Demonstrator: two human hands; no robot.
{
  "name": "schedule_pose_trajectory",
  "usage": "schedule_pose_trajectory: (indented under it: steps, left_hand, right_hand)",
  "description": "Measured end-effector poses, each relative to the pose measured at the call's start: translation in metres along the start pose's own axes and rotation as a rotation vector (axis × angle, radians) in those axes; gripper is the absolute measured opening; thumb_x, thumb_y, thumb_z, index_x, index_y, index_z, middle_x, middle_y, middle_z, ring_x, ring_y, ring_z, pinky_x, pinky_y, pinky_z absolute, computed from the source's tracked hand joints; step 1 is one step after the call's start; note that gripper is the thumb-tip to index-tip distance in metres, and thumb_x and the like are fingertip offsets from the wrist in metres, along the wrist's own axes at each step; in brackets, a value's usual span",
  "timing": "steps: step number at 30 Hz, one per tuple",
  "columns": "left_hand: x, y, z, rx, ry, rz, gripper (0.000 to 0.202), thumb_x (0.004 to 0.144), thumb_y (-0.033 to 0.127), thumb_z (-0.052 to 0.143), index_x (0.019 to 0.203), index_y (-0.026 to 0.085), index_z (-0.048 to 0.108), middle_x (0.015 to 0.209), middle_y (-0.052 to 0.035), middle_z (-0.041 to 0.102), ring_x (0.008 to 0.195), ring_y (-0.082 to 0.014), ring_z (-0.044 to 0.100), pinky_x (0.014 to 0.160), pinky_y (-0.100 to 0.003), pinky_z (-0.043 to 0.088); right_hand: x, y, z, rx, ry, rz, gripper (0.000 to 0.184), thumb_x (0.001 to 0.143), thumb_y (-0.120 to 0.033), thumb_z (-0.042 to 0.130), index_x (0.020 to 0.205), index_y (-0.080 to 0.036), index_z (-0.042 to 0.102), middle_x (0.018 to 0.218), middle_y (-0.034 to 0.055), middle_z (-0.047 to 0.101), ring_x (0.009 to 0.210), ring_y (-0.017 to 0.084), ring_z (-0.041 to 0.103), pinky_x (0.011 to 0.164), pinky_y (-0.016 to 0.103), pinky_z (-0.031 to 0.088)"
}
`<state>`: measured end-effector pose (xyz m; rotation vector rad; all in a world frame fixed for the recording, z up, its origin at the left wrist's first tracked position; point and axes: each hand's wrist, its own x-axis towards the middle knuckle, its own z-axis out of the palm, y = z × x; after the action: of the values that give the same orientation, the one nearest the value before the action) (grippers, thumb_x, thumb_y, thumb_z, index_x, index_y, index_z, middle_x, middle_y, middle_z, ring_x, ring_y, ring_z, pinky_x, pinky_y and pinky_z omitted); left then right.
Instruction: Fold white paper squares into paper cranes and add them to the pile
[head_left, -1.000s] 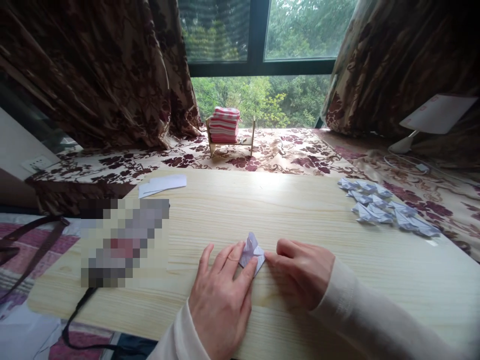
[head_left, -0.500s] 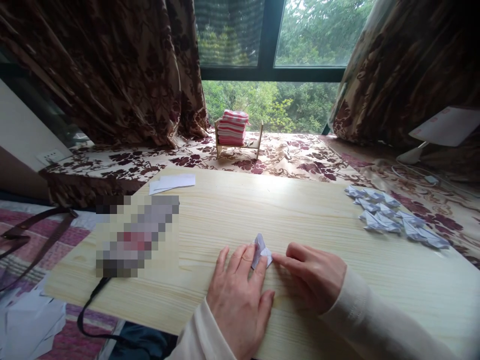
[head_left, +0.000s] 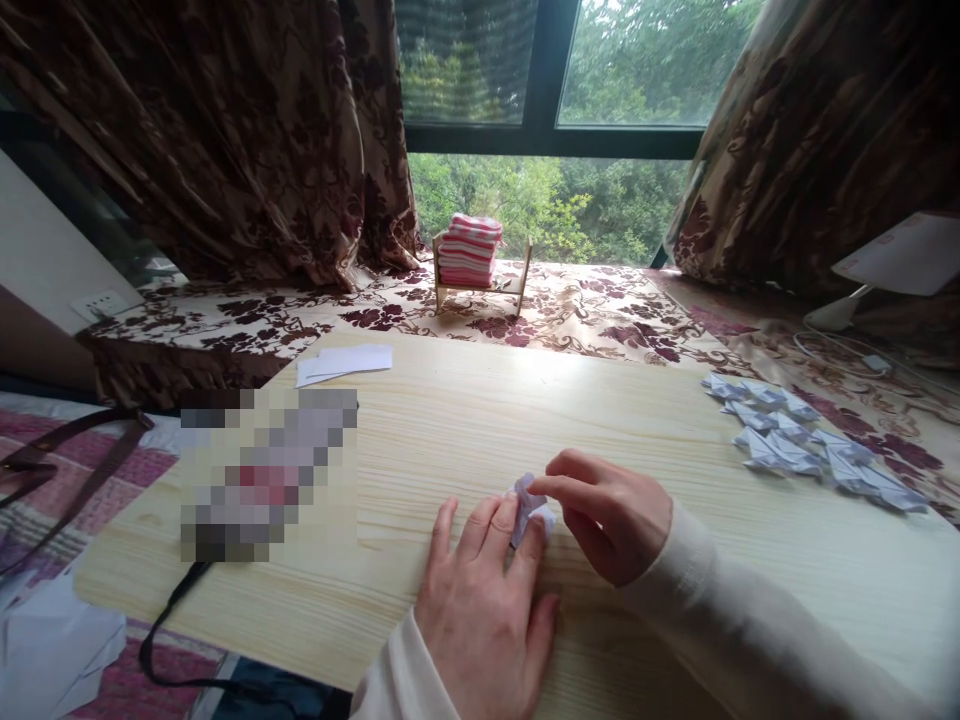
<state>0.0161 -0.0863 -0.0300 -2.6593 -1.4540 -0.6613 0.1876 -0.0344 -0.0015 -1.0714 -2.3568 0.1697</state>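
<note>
A small, partly folded piece of pale lilac paper (head_left: 531, 508) lies on the light wooden table (head_left: 465, 420) right in front of me. My left hand (head_left: 484, 600) rests flat on the table, its stretched fingertips pressing the paper's left side. My right hand (head_left: 611, 512) comes in from the right; its forefinger and thumb pinch the paper's upper flap. Both of my arms wear cream sleeves.
Several finished folded paper pieces (head_left: 802, 440) lie at the table's right edge. White sheets (head_left: 345, 362) sit at the far left, beside a blurred patch with a black cord (head_left: 169, 640). A small wooden rack of striped cloths (head_left: 472, 262) stands on the floral sill.
My right hand has lifted from lying flat beside the paper and now pinches its top flap. The left hand stays pressed on the paper. The view has shifted slightly.
</note>
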Motion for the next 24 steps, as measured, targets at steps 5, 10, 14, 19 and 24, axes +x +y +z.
schedule_pose_trajectory:
  steps: [5, 10, 14, 19, 24]
  left_hand:
    - [0.001, 0.002, 0.000, -0.007, 0.010, -0.029, 0.047, 0.083, 0.034, 0.043, 0.127, 0.019, 0.046, 0.135, -0.0055, 0.047, 0.121, -0.0240, 0.037, 0.102, -0.047, 0.019]
    - [0.002, 0.005, 0.003, 0.005, 0.033, -0.040, 0.046, 0.084, 0.038, 0.040, 0.126, 0.018, 0.048, 0.132, -0.0053, 0.050, 0.119, -0.0248, 0.039, 0.101, -0.048, 0.019]
    - [0.002, 0.006, 0.006, 0.004, 0.053, -0.054, 0.043, 0.085, 0.038, 0.040, 0.121, 0.018, 0.052, 0.131, -0.0057, 0.051, 0.118, -0.0253, 0.040, 0.101, -0.049, 0.019]
    - [0.003, 0.008, 0.006, -0.011, 0.061, -0.076, 0.044, 0.083, 0.037, 0.041, 0.122, 0.018, 0.052, 0.131, -0.0051, 0.052, 0.117, -0.0247, 0.040, 0.102, -0.048, 0.017]
    - [0.002, 0.007, 0.008, -0.007, 0.075, -0.067, 0.046, 0.079, 0.032, 0.045, 0.122, 0.017, 0.051, 0.130, -0.0056, 0.052, 0.117, -0.0247, 0.040, 0.102, -0.047, 0.018]
  right_hand:
    - [0.000, 0.002, 0.002, 0.023, -0.057, -0.004, 0.033, 0.077, -0.007, 0.041, 0.099, -0.019, 0.063, 0.088, 0.0069, 0.061, 0.076, 0.015, 0.059, 0.065, 0.024, 0.047]
    - [0.001, 0.000, 0.004, 0.002, -0.050, -0.018, 0.025, 0.079, -0.015, 0.043, 0.093, -0.019, 0.064, 0.087, 0.0075, 0.059, 0.075, 0.016, 0.057, 0.064, 0.026, 0.047]
    - [0.002, -0.002, 0.009, -0.003, 0.017, 0.008, 0.022, 0.085, -0.020, 0.042, 0.082, -0.018, 0.064, 0.081, 0.0065, 0.059, 0.071, 0.014, 0.055, 0.063, 0.025, 0.044]
    - [0.005, 0.001, 0.018, -0.038, 0.082, 0.050, 0.023, 0.087, -0.020, 0.043, 0.079, -0.019, 0.064, 0.076, 0.0047, 0.059, 0.069, 0.013, 0.055, 0.060, 0.023, 0.041]
    - [0.009, 0.000, 0.019, -0.051, 0.047, 0.096, 0.017, 0.084, -0.019, 0.047, 0.077, -0.019, 0.062, 0.076, 0.0027, 0.060, 0.069, 0.013, 0.055, 0.059, 0.023, 0.040]
